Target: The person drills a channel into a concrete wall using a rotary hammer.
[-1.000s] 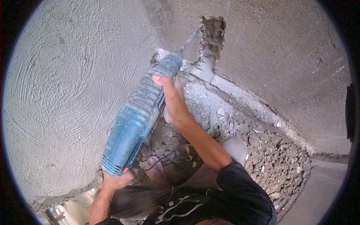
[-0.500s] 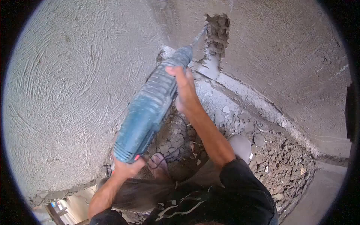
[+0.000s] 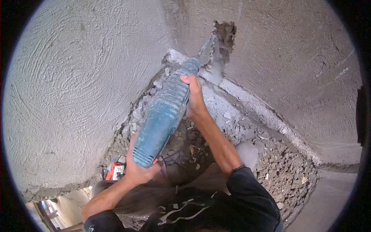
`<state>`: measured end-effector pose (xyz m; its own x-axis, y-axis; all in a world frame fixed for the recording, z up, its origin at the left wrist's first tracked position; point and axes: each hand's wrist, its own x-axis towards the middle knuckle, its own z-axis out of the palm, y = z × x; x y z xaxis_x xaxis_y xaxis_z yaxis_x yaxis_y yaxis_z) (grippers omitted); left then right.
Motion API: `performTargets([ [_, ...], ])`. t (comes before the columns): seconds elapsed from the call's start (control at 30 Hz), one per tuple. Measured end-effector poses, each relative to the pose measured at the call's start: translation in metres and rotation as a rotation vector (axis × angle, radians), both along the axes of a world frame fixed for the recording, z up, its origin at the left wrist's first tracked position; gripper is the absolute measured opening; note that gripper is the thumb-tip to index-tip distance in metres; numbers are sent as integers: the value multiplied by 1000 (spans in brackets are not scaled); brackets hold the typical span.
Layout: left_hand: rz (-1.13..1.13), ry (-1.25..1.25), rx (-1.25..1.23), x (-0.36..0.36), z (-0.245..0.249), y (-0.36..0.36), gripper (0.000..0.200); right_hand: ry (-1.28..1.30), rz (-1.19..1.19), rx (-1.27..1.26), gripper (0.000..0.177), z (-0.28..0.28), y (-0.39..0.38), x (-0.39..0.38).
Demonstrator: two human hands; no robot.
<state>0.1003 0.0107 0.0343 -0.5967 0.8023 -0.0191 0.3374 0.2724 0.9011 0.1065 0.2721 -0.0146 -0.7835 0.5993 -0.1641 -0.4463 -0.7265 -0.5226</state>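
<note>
So it's a blue hammer drill (image 3: 162, 120), absolutely caked in grey dust. The ribbed body looks more cement-coloured than blue towards the nose, and there's a bit of red showing at the tail end. It's held up at an angle, nose pointing into the corner.

The left hand (image 3: 141, 170) is wrapped tight around the rear handle, right under the vented back end. The right hand (image 3: 194, 98) is clamped on the barrel further up, thumb over the top and fingers curled around the far side.

Just past the right hand, the chisel bit (image 3: 206, 46) pokes into a ragged gouge (image 3: 223, 36) in the plaster wall (image 3: 77, 77). Below and beside that hand's forearm there's a heap of broken rubble (image 3: 278, 158) on the floor. Just beside the left hand sits a small red box (image 3: 115, 171), too small to make out.
</note>
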Motion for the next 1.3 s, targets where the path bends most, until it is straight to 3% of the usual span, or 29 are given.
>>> performTargets([
  [0.13, -15, 108, 44, 2, 11, -2, 77, -3, -8, -20, 44, 7, -5, -1],
  [0.2, 77, -111, -148, 8, 24, 0, 71, -16, -33, -15, 44, 9, -4, 1],
  [0.27, 33, -28, -80, 11, 25, 7, 67, -4, -25, -48, 44, 13, -3, 5],
  [0.53, -29, 64, -10, 19, 4, 15, 78, -85, -28, -10, 51, -2, 13, 13],
  [0.63, -57, 136, -135, 22, -3, 7, 81, -86, -6, -16, 52, -1, 16, 14],
  [0.7, -85, 156, -214, 18, -8, 1, 81, -125, -50, -9, 36, 7, 12, 18],
  [0.93, -219, 349, -292, 15, -31, -10, 89, -209, 30, 3, 40, 9, 23, 28],
  [1.1, -208, 420, -185, 5, -16, 35, 88, -59, 59, -11, 39, -4, 57, 9],
  [1.17, -157, 270, -138, -3, -29, 35, 85, -50, 40, 11, 40, -14, 66, -1],
  [1.27, -206, 292, -79, -18, -25, 44, 80, -42, -27, 12, 42, -12, 58, -6],
  [1.3, -116, 33, 43, -14, -7, 57, 76, -29, -55, 7, 43, -7, 60, -9],
])
